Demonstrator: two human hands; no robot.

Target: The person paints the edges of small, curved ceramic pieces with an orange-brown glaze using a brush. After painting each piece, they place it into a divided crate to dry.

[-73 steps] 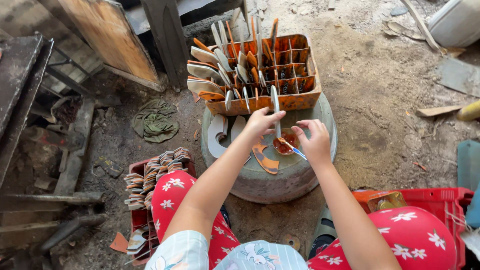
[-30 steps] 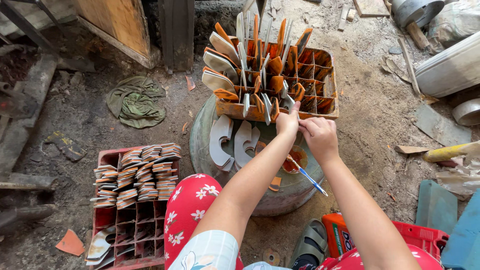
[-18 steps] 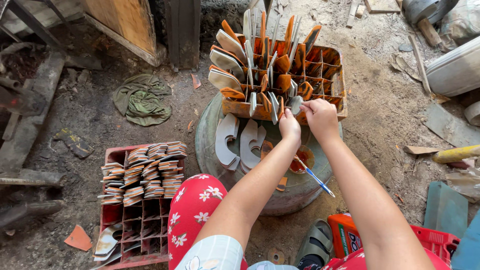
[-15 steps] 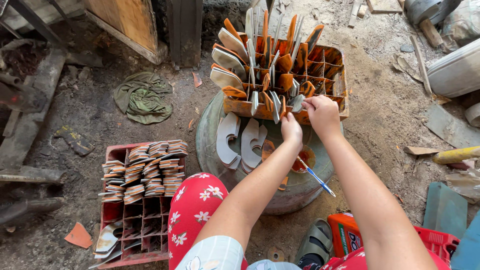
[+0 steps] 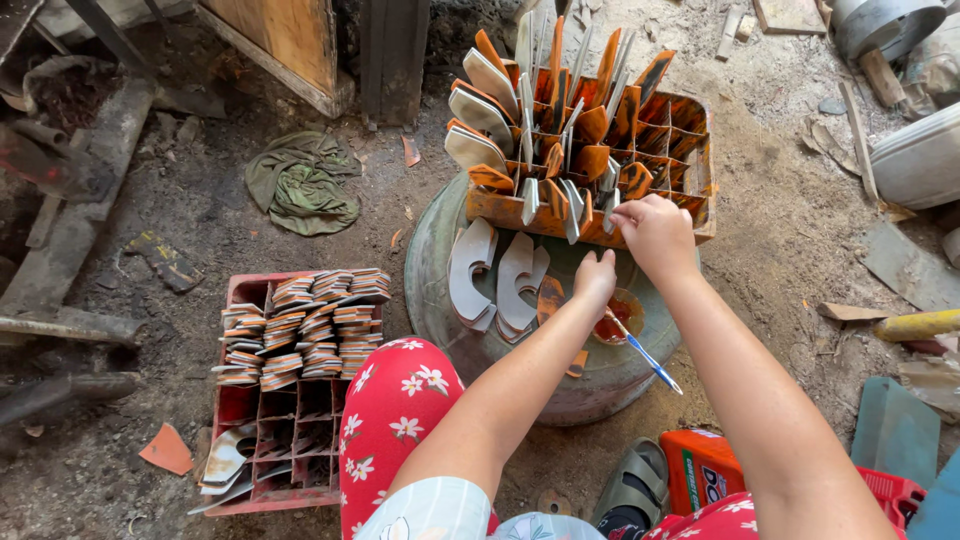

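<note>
Seat each curved piece upright in its own cell of the orange crate (image 5: 690, 150) at the drum's (image 5: 430, 290) far edge, paint unsmeared. Right hand (image 5: 655, 232) is curled on a piece at the crate's near wall; left hand (image 5: 596, 280) pinches a blue-handled brush (image 5: 645, 355)
</note>
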